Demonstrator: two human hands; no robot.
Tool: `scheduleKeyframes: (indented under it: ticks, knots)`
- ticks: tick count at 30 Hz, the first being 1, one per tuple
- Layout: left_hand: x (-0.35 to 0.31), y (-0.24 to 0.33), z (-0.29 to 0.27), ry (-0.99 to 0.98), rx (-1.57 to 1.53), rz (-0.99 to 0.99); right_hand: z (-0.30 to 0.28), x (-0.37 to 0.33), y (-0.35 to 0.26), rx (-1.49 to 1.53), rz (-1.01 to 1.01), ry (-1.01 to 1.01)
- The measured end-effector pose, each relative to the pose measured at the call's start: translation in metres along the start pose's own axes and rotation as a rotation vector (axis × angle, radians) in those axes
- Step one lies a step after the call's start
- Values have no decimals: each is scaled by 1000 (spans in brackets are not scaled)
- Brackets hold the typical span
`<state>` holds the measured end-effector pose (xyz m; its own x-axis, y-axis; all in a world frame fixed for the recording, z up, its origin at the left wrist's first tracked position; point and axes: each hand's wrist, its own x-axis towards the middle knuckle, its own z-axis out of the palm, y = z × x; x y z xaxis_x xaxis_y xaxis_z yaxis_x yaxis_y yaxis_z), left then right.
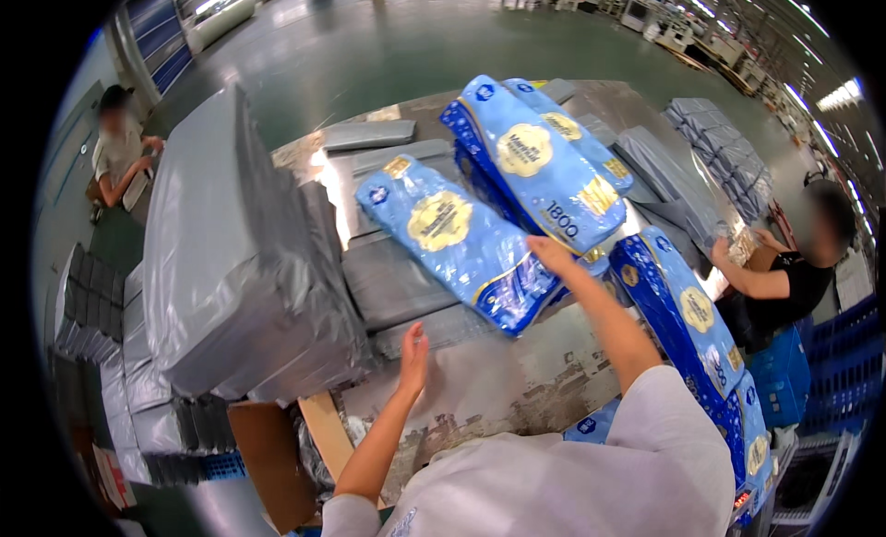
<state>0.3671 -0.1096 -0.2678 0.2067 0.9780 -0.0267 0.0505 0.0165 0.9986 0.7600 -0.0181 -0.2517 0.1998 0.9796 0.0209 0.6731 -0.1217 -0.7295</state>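
A light blue plastic pack (440, 221) with a cream scalloped label lies slanted on grey plastic bundles (392, 283) in the middle of the table. My right hand (552, 256) grips its right edge near the dark blue end, the fingers bent over the film. My left hand (414, 362) is raised with the fingers stretched out. It touches nothing and is nearest to the grey bundles and the pack's lower left side. Beyond my right hand, similar blue packs (526, 149) are piled on one another.
A tall grey plastic-wrapped stack (217, 251) stands at the left. More blue packs (694, 306) stand to my right. An open cardboard box (268, 463) sits at the table's near left edge. One person (775, 277) works at the right; another (120, 159) is at the far left.
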Motion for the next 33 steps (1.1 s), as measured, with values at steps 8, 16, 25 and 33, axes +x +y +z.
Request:
scheduleKeyframes:
  ticks: [8, 16, 25, 33]
  knots:
    - [39, -97, 88, -51, -874, -476, 71, -120, 9, 319, 301, -170]
    - [25, -38, 68, -148, -696, -637, 30, -120, -4, 1137, 449, -611]
    - [-41, 122, 133, 2, -563, -248, -119, -153, -65, 1196, 128, -569]
    - [57, 210, 237, -279, -589, -46, -294, -87, -79, 907, -359, -180]
